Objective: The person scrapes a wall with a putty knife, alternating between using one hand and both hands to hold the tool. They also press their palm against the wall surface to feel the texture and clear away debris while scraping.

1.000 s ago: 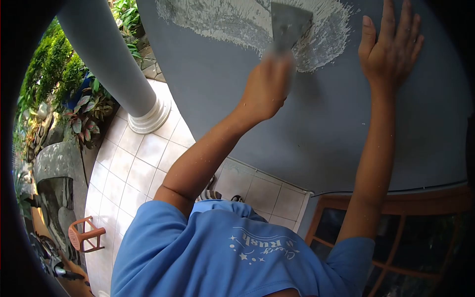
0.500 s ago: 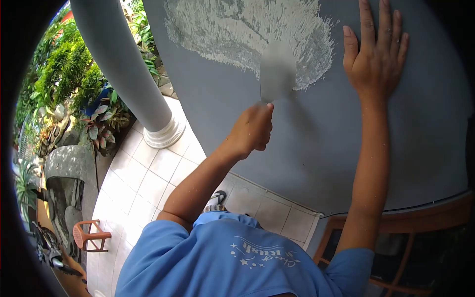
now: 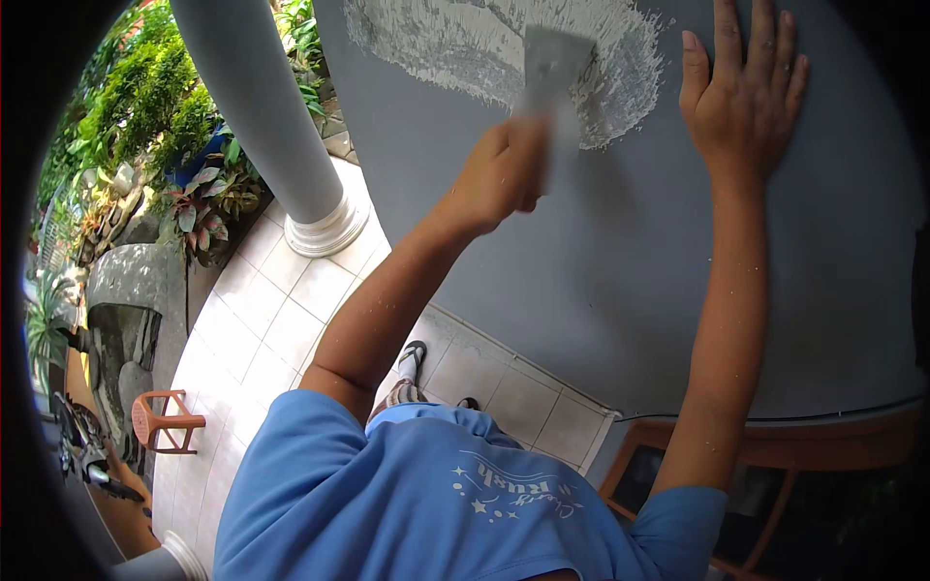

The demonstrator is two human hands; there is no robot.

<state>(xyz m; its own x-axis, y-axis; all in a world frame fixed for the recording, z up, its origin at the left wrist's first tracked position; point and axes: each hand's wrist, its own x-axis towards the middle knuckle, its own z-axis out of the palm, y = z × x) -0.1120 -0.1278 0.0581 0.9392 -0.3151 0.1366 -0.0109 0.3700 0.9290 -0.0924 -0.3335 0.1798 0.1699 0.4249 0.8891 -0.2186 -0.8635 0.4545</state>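
My left hand (image 3: 513, 169) is closed around the handle of a putty knife and looks slightly blurred. The knife's wide flat blade (image 3: 554, 63) points up, against or just over the lower edge of a rough whitish scraped patch (image 3: 620, 107) on the grey wall (image 3: 465, 155). Most of the handle is hidden by my fingers. To the right of the patch, my right hand (image 3: 741, 107) lies flat on the smooth grey surface, fingers stretched upward and thumb apart, holding nothing.
A round grey column (image 3: 257, 107) stands left of the wall on light floor tiles (image 3: 252, 300). An orange plastic stool (image 3: 167, 421) is at lower left. Plants (image 3: 155, 107) and rocks (image 3: 131, 281) line the far left. A wood-framed window or door (image 3: 697, 465) sits lower right.
My left hand has moved up with the putty knife, its blade now higher on the patch. My right hand stays on the wall. The whole view has shifted slightly.
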